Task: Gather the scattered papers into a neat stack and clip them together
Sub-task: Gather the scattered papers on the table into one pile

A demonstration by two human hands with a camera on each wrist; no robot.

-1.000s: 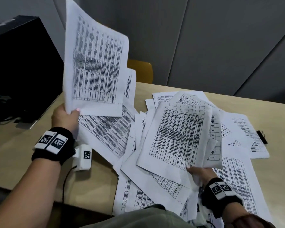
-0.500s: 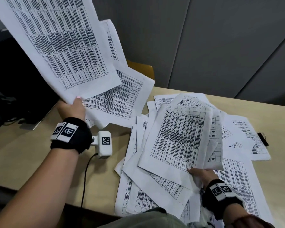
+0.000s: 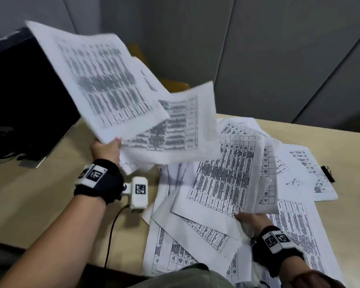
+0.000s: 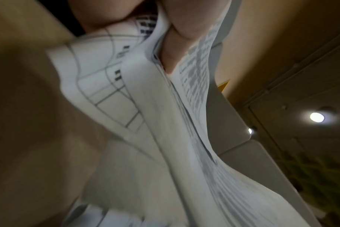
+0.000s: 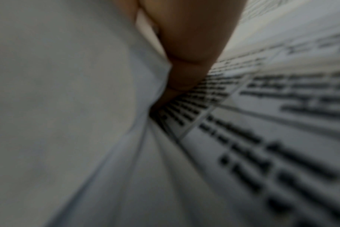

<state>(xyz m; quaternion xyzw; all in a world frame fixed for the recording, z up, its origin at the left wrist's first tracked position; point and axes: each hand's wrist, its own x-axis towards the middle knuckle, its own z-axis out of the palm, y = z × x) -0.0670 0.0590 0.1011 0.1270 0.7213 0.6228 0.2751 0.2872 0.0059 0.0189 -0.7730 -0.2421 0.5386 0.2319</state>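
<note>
My left hand (image 3: 106,147) grips a fanned bunch of printed sheets (image 3: 104,84) by their lower corner and holds them up above the table's left half; they are blurred with motion. In the left wrist view the fingers (image 4: 177,50) pinch this bunch of sheets (image 4: 165,115). My right hand (image 3: 250,220) pinches the near edge of a lifted bundle of sheets (image 3: 222,177) over the scattered pile (image 3: 187,246). The right wrist view shows a finger (image 5: 188,61) pressed between pages (image 5: 262,122). A black binder clip (image 3: 328,173) lies at the pile's right edge.
The beige table (image 3: 29,204) has a black monitor (image 3: 23,100) at the far left. A yellow chair back (image 3: 175,85) stands behind the table against grey wall panels. A cable (image 3: 110,231) runs from my left wrist camera over the table's front edge.
My left hand has swung its sheets from upright at the left, down and rightward toward the pile. The right hand has kept its hold on the lifted bundle.
</note>
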